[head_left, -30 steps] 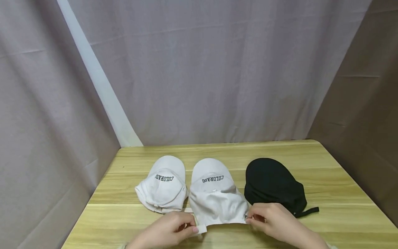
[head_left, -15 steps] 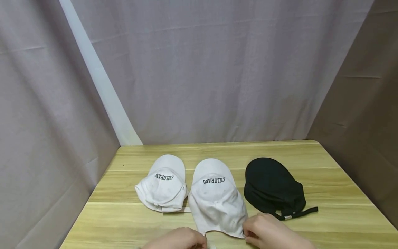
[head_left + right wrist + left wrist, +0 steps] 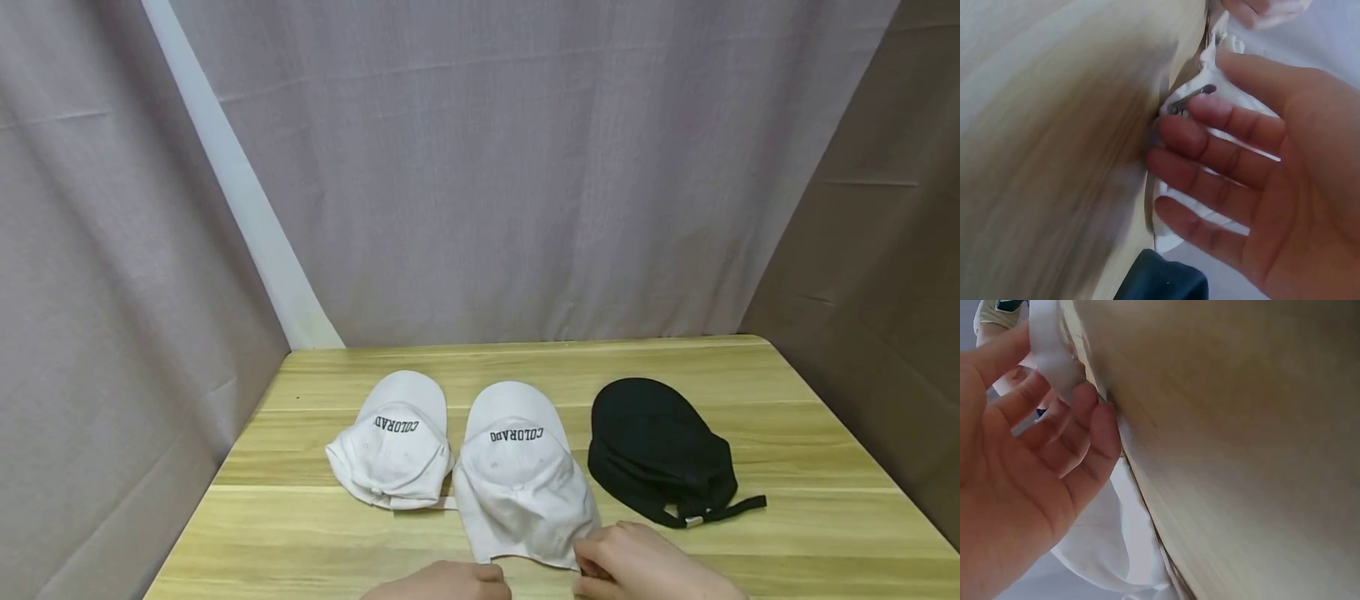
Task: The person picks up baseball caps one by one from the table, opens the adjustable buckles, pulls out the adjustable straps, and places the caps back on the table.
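Observation:
The middle white cap (image 3: 517,496), lettered COLORADO, lies with its brim away from me and its back edge spread toward me. My left hand (image 3: 448,583) is at its near left corner, partly cut off by the frame's lower edge. In the left wrist view, that hand holds the cap's white strap (image 3: 1050,347) among its curled fingers. At the near right corner, my right hand (image 3: 648,565) pinches the cap's edge. A small metal buckle (image 3: 1194,99) shows at its index fingertip in the right wrist view.
Another white COLORADO cap (image 3: 393,454) lies close on the left, its strap reaching toward the middle cap. On the right rests a black cap (image 3: 660,450) with a loose strap end. All are on a wooden table (image 3: 255,533), with grey curtains (image 3: 480,183) behind.
Both hands have drawn the middle cap's back edge toward me and down, flattening its folded crown. The left hand has sunk lower in view; the right has shifted slightly left. The other caps stay put.

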### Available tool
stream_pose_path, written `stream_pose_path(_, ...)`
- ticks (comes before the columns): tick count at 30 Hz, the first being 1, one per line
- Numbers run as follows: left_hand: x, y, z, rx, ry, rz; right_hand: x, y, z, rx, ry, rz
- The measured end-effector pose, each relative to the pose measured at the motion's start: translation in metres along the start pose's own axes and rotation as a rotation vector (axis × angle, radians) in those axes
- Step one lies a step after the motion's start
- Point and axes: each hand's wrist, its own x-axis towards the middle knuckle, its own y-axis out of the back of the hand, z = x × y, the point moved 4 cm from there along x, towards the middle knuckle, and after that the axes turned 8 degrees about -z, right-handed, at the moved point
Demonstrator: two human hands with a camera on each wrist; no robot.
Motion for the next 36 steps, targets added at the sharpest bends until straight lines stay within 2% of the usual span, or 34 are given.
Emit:
stream_pose_path(2, -0.001, 0.005, -0.004, -0.059, 0.052, 0.038, 0.000, 0.003, -0.001, -0.019, 0.041, 0.048)
stream_pose_path(4, -0.005, 0.012, -0.009, -0.100, 0.109, 0.111, -0.001, 0.007, -0.002, -0.038, 0.069, 0.112)
stream_pose_path(7, -0.009, 0.025, -0.016, -0.060, 0.178, 0.237, -0.002, 0.014, -0.003, -0.087, 0.073, 0.241)
stream_pose_path(9, -0.012, 0.031, -0.020, 0.001, 0.213, 0.321, -0.002, 0.018, -0.004, -0.144, 0.059, 0.350)
stream_pose_path(12, -0.014, 0.036, -0.026, 0.044, 0.281, 0.384, -0.001, 0.022, -0.004, -0.222, 0.026, 0.500)
stream_pose_path(14, -0.014, 0.035, -0.030, 0.078, 0.325, 0.377, 0.001, 0.023, -0.004, -0.270, 0.010, 0.565)
stream_pose_path(16, -0.014, 0.034, -0.033, 0.105, 0.358, 0.348, 0.004, 0.024, -0.003, -0.300, -0.002, 0.588)
stream_pose_path(20, -0.007, 0.033, -0.043, 0.119, 0.404, 0.264, 0.011, 0.024, 0.000, -0.318, -0.056, 0.535)
stream_pose_path(25, 0.009, 0.041, -0.060, 0.071, 0.468, 0.169, 0.021, 0.025, 0.005, -0.287, -0.137, 0.482)
stream_pose_path(30, 0.023, 0.053, -0.080, 0.048, 0.521, 0.128, 0.038, 0.034, 0.012, -0.239, -0.174, 0.474)
stream_pose_path(36, 0.036, 0.056, -0.103, -0.008, 0.553, 0.093, 0.054, 0.043, 0.026, -0.175, -0.234, 0.430)
